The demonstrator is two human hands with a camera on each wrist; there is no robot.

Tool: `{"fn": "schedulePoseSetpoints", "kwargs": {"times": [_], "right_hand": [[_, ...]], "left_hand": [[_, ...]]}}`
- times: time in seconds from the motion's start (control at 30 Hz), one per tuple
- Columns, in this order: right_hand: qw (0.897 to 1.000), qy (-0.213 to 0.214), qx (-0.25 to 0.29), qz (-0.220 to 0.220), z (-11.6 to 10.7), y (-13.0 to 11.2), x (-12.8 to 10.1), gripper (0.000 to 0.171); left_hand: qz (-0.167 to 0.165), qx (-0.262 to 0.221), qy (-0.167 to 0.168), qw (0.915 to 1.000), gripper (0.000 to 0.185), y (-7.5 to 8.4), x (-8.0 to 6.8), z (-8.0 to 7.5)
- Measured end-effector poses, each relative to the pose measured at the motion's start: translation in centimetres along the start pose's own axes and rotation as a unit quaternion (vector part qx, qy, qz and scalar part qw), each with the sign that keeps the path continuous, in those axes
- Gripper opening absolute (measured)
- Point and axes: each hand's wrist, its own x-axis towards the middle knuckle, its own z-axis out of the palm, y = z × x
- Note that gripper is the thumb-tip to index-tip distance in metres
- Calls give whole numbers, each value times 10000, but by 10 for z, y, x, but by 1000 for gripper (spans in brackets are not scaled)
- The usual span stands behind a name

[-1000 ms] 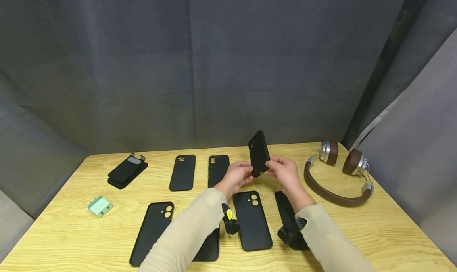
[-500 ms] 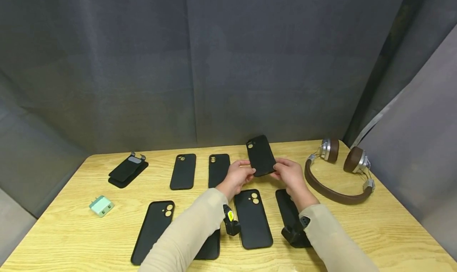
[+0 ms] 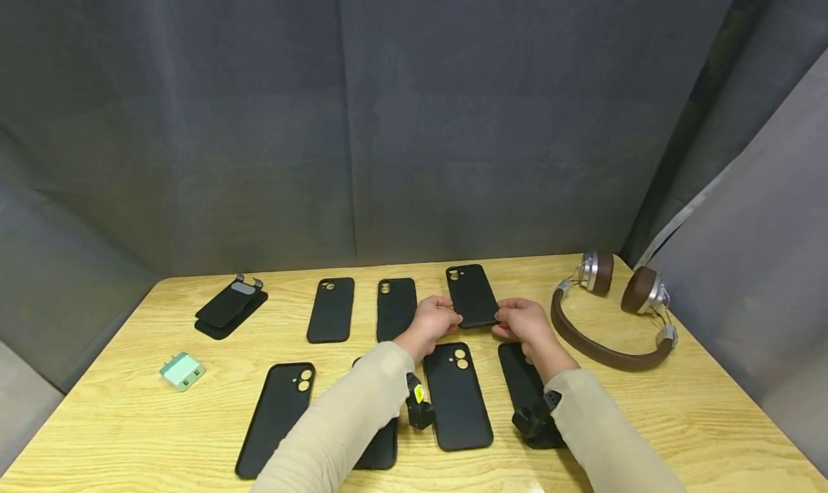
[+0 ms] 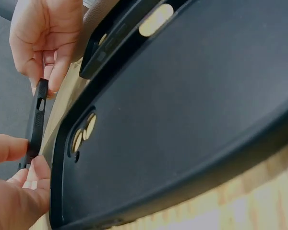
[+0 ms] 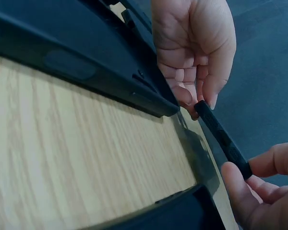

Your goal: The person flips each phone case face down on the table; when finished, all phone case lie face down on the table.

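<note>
A black phone case (image 3: 473, 295) lies nearly flat between both hands near the back of the table, camera cutout at its far left corner. My left hand (image 3: 430, 326) pinches its near left corner between thumb and fingers. At the near right corner, my right hand (image 3: 525, 323) pinches it the same way. Seen edge-on in the left wrist view, the held case (image 4: 37, 120) spans my left hand (image 4: 14, 187) below and my right hand (image 4: 47, 40) above. In the right wrist view the held case (image 5: 223, 139) casts a shadow on the wood.
More black phone cases, such as this one (image 3: 458, 399), this one (image 3: 274, 421) and this one (image 3: 331, 311), lie in two rows. Brown headphones (image 3: 608, 353) rest at right. A folded black stand (image 3: 229, 310) and a mint green charger plug (image 3: 183, 371) are at left. A curtain hangs behind.
The phone case was tilted up and turned edge-on; it has swung round to show its broad face, then lowered and laid back nearly flat. Both hands keep their grip.
</note>
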Motion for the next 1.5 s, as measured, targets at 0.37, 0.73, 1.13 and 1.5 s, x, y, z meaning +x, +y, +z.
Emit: {"fn": "schedulePoseSetpoints", "kwargs": {"times": [0.37,0.73,1.13,1.5], "right_hand": [[9985,-156,-499,142,2,5,5,40],[9906,-27,-1367,-16,6,7,7,38],[9788,211,-2035,14,11,5,6,34],[9770,243,-2118,51,10,4,7,27]], "left_hand": [[46,1128,-33,9936,37,2,0,-2],[180,2024,66,9791,39,4,-2,1],[214,2383,176,9708,38,4,-2,2],[163,2459,189,9690,34,4,0,3]]}}
